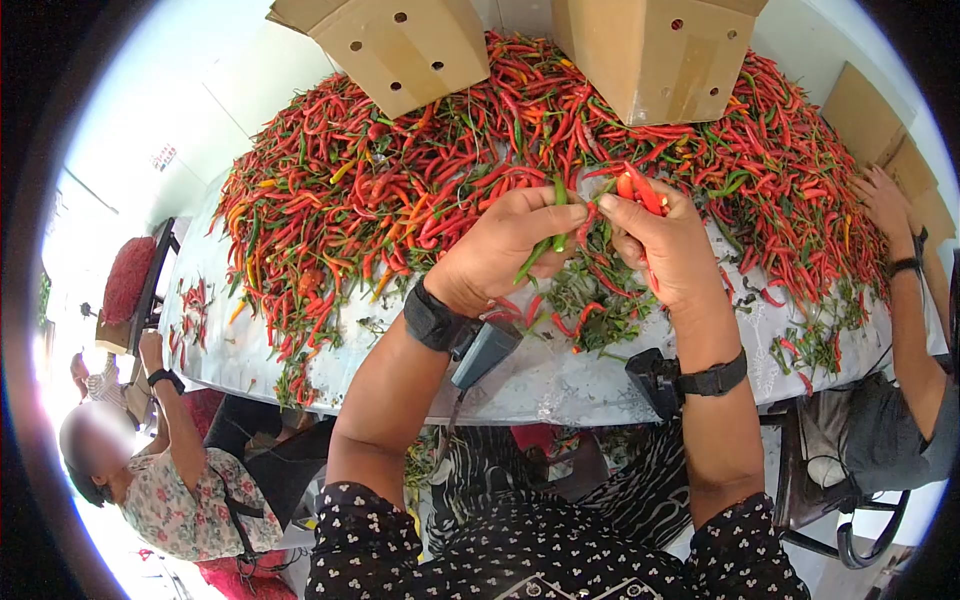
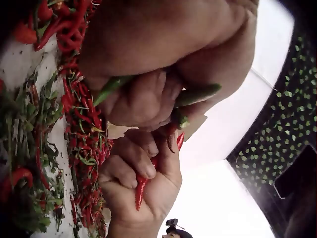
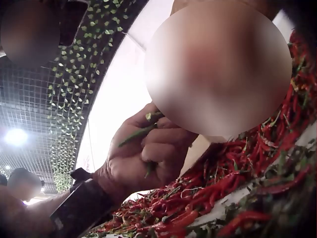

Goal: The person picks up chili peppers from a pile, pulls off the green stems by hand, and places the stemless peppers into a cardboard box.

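Over a big heap of red chili peppers (image 1: 400, 200), both hands are raised close together. My left hand (image 1: 505, 240) grips green chili peppers (image 1: 560, 205), whose ends stick out past the thumb and below the fingers. In the left wrist view, one green chili pepper (image 2: 198, 95) pokes out between the curled fingers. My right hand (image 1: 670, 250) holds a few red chili peppers (image 1: 645, 190) between thumb and fingers; a red tip (image 2: 141, 191) hangs below its fingers. A blurred patch hides the right hand in the right wrist view. Green stems and leaves (image 1: 625, 325) lie under the hands.
Two cardboard boxes (image 1: 410, 55) (image 1: 665, 60) stand at the back of the heap. The white-covered table (image 1: 520, 390) has its front edge near my body. A person (image 1: 190, 500) sits at the left; another person's hand (image 1: 885, 205) reaches the heap at the right.
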The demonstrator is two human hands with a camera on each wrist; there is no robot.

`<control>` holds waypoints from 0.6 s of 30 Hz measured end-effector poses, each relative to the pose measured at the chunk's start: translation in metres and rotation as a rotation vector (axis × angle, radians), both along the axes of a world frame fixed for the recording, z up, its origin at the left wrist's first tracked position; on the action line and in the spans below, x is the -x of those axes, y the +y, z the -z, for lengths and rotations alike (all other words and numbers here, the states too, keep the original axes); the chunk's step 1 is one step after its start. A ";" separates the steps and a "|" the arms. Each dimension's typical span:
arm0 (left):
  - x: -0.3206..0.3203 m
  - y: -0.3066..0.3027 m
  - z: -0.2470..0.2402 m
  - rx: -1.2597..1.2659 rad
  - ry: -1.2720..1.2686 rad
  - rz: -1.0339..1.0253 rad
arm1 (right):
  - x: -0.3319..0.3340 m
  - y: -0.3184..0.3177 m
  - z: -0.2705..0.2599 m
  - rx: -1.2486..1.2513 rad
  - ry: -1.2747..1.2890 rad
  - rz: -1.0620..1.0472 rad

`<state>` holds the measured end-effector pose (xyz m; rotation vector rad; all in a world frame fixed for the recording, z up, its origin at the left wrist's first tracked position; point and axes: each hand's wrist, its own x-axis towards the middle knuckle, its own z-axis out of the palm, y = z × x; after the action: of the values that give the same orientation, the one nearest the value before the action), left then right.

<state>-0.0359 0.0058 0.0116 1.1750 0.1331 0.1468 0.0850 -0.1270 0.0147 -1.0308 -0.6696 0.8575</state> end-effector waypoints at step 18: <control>0.010 0.001 -0.010 -0.477 -0.176 0.116 | -0.011 -0.002 0.017 -0.061 0.503 -0.536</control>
<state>-0.0464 0.0068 0.0218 1.6338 -0.1335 0.1853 0.0964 -0.1287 -0.0020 -0.5399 -0.5368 1.4909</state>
